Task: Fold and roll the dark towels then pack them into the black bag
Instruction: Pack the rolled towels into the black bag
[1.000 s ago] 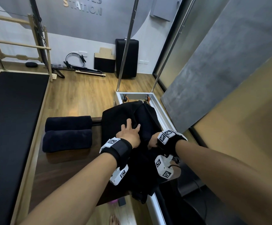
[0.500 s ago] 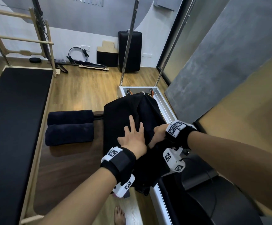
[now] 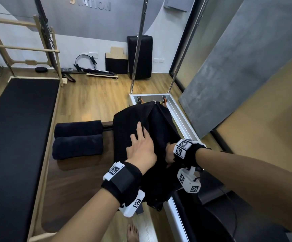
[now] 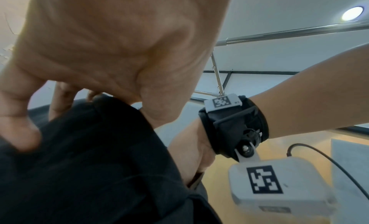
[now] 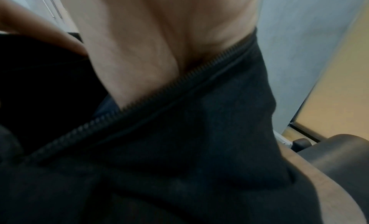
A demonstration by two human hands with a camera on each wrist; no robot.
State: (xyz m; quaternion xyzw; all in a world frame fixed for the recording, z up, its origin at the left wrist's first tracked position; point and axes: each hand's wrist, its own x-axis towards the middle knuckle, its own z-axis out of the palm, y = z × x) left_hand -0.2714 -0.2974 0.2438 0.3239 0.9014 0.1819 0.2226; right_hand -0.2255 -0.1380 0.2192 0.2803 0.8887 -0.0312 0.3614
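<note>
A bare foot (image 3: 132, 233) stands on the wood floor at the bottom of the head view. Both forearms reach forward, each wrist wearing a black band with white blocks printed in black-and-white square code patterns; no words on them can be read.

The black bag (image 3: 133, 119) lies on the dark wooden platform (image 3: 75, 186), its long axis running away from the person, the far end reaching the white metal frame (image 3: 178, 116).

The left hand (image 3: 141, 151) rests flat on top of the bag with its fingers spread and fairly straight, pointing away, pressing the fabric rather than gripping it. The left wrist view shows the palm over black cloth, thumb out to the side.

The right hand (image 3: 170, 152) goes down into the bag's opening just beside the left hand. In the right wrist view the zipper teeth (image 5: 151, 96) cross the base of the hand and the fingers are hidden inside, so I cannot tell whether they are curled or holding anything.

Left of the bag, near but not touching it, two rolled dark towels (image 3: 79, 137) lie side by side on the platform, their long axes running left to right, across the bag's axis.

Further left is a long black padded mat (image 3: 18, 137). On the far grey wall, raised letters (image 3: 90, 4) read "STATION"; a line above them is cut off.
</note>
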